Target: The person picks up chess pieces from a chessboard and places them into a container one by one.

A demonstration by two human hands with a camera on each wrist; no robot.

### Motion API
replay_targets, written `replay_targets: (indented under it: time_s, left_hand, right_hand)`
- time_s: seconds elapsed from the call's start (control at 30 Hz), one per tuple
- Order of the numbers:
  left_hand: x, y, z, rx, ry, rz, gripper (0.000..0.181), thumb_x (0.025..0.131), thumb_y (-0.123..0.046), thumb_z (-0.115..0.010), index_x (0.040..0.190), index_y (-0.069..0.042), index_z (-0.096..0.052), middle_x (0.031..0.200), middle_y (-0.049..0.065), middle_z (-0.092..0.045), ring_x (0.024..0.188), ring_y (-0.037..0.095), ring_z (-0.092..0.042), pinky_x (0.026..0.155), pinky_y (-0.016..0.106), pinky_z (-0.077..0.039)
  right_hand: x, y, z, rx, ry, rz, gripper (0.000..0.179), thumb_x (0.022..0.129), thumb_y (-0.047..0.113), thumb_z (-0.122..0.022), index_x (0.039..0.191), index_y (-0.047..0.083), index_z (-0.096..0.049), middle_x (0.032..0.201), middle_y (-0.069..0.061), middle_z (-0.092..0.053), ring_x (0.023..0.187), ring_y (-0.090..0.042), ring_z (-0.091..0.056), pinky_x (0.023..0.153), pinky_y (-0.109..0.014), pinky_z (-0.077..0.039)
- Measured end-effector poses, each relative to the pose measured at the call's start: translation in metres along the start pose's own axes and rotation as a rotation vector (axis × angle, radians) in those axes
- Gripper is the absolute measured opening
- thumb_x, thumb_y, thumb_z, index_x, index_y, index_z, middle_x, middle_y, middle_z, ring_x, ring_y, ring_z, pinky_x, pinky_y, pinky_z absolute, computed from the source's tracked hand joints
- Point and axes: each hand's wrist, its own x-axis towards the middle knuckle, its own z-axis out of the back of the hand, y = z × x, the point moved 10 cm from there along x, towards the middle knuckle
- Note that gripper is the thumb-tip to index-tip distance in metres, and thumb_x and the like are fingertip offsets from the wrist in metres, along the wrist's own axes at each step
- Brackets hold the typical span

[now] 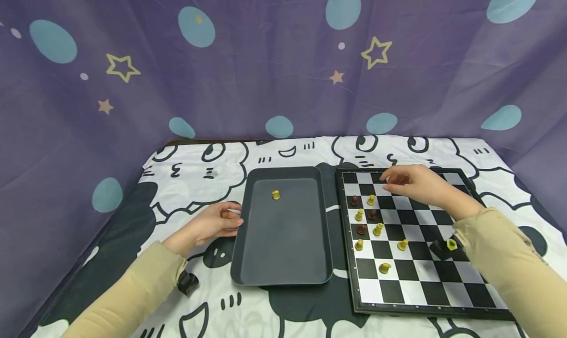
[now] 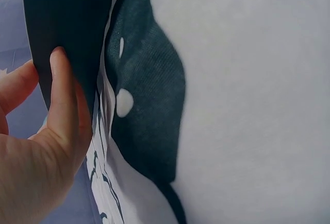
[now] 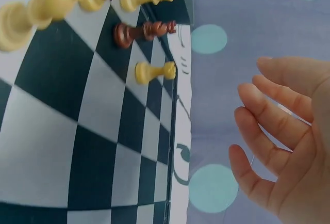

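Note:
My left hand (image 1: 217,223) is at the left rim of a dark grey tray (image 1: 283,249), with the thumb at the edge and the fingers along the outer wall in the left wrist view. One small yellow chess piece (image 1: 276,195) lies inside, near the tray's far end. My right hand (image 1: 414,183) hovers over the far part of a black-and-white chessboard (image 1: 412,308), its fingers loosely bent with nothing between them. Yellow chess pieces (image 1: 378,229) and dark red ones (image 1: 361,229) stand on the board's left side. Among them, a yellow pawn (image 3: 154,72) shows in the right wrist view.
Under the tray and the board lies a white cloth (image 1: 195,180) with dark cartoon drawings. A purple curtain (image 1: 266,72) with stars and blue ovals hangs behind. Black wrist devices are strapped to both arms; the left one (image 1: 188,283) shows below the sleeve.

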Motion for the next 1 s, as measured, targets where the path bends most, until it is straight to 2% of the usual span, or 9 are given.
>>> replay_targets:
  time_s: [0.13,0.37,0.7,0.9,1.0]
  left_hand:
    - [0.000,0.000,0.000,-0.001,-0.004,-0.001,0.055,0.093,-0.005,-0.059,0.139,0.008,-0.034,0.105,0.011,-0.056,0.086,0.012,-0.062,0.085,0.033,-0.058]
    - [-0.001,0.001,-0.001,-0.002,-0.006,-0.003,0.055,0.093,-0.005,-0.059,0.139,0.008,-0.034,0.104,0.011,-0.057,0.086,0.011,-0.062,0.085,0.034,-0.058]
    - [-0.001,0.001,0.000,-0.003,-0.010,-0.008,0.055,0.093,-0.004,-0.059,0.139,0.009,-0.033,0.108,0.014,-0.056,0.086,0.012,-0.062,0.085,0.034,-0.058]
    - [-0.001,0.001,0.000,0.000,-0.014,-0.005,0.055,0.092,-0.004,-0.060,0.139,0.008,-0.034,0.108,0.013,-0.056,0.085,0.011,-0.062,0.084,0.032,-0.058]
    - [-0.001,0.000,0.001,0.002,-0.018,-0.005,0.054,0.092,-0.004,-0.060,0.139,0.008,-0.035,0.108,0.014,-0.057,0.085,0.011,-0.062,0.084,0.033,-0.058]
  right_hand:
    - [0.003,-0.006,-0.004,0.012,0.033,-0.018,0.029,0.089,0.018,-0.066,0.114,0.003,-0.064,0.091,-0.004,-0.066,0.076,-0.013,-0.058,0.064,-0.029,-0.050]
    - [0.008,-0.008,-0.013,-0.013,0.085,0.005,0.035,0.086,0.019,-0.070,0.117,0.004,-0.062,0.094,-0.002,-0.064,0.076,-0.012,-0.057,0.063,-0.028,-0.049]
    - [0.019,-0.013,-0.034,0.015,0.166,0.018,0.033,0.083,0.018,-0.073,0.112,0.005,-0.066,0.085,0.002,-0.063,0.072,-0.012,-0.057,0.062,-0.027,-0.048]
    - [0.022,-0.009,-0.042,0.034,0.178,0.081,0.030,0.082,0.013,-0.073,0.109,0.002,-0.067,0.083,0.001,-0.063,0.072,-0.010,-0.058,0.061,-0.026,-0.049]
    - [0.023,-0.011,-0.044,0.032,0.174,0.082,0.029,0.082,0.011,-0.073,0.110,0.002,-0.067,0.082,0.001,-0.063,0.072,-0.011,-0.058,0.060,-0.026,-0.049]
